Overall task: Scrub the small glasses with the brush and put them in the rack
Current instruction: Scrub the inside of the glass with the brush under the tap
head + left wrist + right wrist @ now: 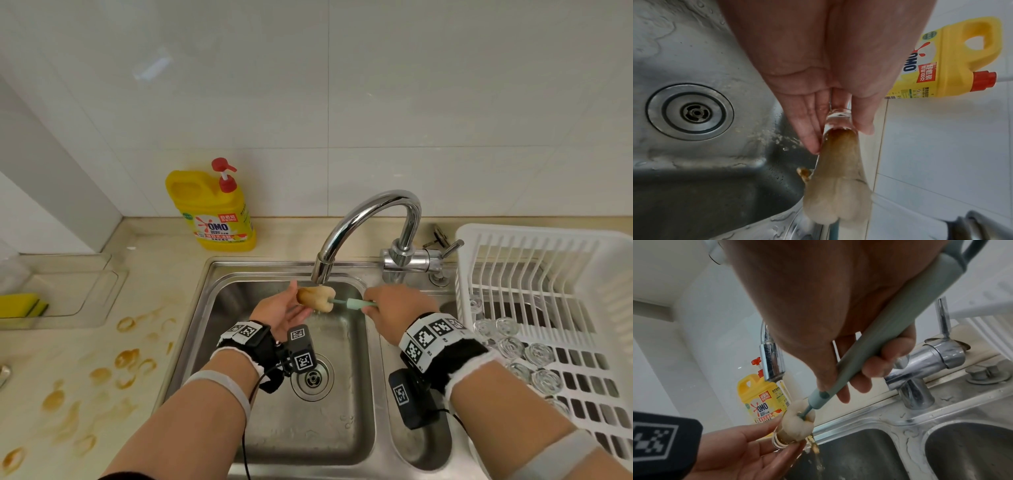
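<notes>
My left hand (286, 308) pinches a small clear glass (302, 295) between thumb and fingers, on its side under the tap spout (322, 270). The brush's pale sponge head (322, 299) is pushed into the glass, and my right hand (394, 303) grips the teal brush handle (354, 303). In the left wrist view the glass (838, 119) lies along my fingers with the browned sponge head (838, 186) bulging out. Brown water (816, 449) runs off the glass (780, 440) into the sink. Several clean small glasses (513, 347) sit upside down in the white rack (548, 260).
A yellow detergent bottle (212, 209) stands behind the sink's left corner. The steel main basin has a drain (312, 377), with a smaller basin (423, 445) on its right. Brown ring stains (126, 359) mark the counter at left, near a yellow sponge (20, 305) in a clear tray.
</notes>
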`<state>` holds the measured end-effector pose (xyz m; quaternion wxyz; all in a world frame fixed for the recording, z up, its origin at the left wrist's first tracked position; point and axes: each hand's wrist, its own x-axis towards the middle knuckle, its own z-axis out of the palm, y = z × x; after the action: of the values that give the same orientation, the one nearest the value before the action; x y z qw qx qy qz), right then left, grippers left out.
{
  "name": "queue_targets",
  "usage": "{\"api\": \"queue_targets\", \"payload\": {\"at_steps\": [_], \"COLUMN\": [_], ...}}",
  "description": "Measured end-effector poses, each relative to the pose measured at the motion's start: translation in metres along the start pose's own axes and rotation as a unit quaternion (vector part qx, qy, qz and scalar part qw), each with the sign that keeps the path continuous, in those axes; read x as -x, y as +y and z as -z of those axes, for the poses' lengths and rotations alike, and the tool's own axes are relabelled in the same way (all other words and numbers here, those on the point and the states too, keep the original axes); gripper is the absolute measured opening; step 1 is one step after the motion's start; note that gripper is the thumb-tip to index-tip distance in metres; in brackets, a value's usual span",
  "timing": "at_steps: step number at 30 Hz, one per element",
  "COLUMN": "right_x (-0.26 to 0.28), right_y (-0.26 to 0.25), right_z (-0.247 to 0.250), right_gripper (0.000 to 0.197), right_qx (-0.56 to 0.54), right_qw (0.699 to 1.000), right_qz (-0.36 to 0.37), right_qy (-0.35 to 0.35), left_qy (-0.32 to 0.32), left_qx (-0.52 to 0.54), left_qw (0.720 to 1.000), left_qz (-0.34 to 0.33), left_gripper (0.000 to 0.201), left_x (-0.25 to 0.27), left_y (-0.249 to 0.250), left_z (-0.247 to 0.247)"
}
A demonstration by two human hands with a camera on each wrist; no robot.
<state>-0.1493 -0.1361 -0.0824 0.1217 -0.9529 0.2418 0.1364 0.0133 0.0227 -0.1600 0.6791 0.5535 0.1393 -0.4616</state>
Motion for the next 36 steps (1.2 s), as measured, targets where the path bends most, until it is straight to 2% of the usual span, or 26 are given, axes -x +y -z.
{"api": "queue_targets", "payload": {"at_steps": [4,7,14,19,23,27,30,36], "right_x": [0.0,0.001,0.011,0.012,0.01,0.009,0.007,0.001], "right_y": [0.003,0.005,0.013,0.015,0.009,-0.001,0.0,0.002], "right_z": [-0.006,-0.008,0.003,0.012,0.012,0.013,0.01,-0.004], "right_gripper": [0.026,0.031,0.016,0.021,0.022,0.021,0.024,0.028], "right_qx": [-0.007,-0.009,-0.046,-0.04,0.001,0.045,0.024,-0.058], "right_qw": [1.0,0.999,0.999,0.999,1.0,0.998,1.0,0.997], "right_qz": [-0.001,-0.004,-0.027,-0.033,-0.015,-0.01,-0.01,-0.025], "right_qy": [-0.029,-0.043,0.0,0.012,0.023,0.03,0.009,-0.038], "left_qy": [-0.025,-0.031,0.015,0.034,0.063,0.073,0.053,-0.024], "left_qx": [0.051,0.044,-0.002,0.009,0.006,-0.042,-0.036,0.06], "left_qw": [0.998,0.999,1.0,0.999,0.998,0.996,0.998,0.998], "left_qz": [0.0,0.001,0.003,0.037,0.031,0.021,0.013,0.009], "left_gripper": [0.037,0.035,0.033,0.038,0.045,0.051,0.049,0.039], "left_x": [0.0,0.0,-0.001,-0.001,-0.004,-0.005,-0.002,0.001], "left_y": [-0.006,-0.007,-0.001,-0.004,-0.006,-0.007,-0.007,-0.004], "left_z": [0.003,0.004,-0.002,-0.012,-0.018,-0.02,-0.016,-0.005]}}
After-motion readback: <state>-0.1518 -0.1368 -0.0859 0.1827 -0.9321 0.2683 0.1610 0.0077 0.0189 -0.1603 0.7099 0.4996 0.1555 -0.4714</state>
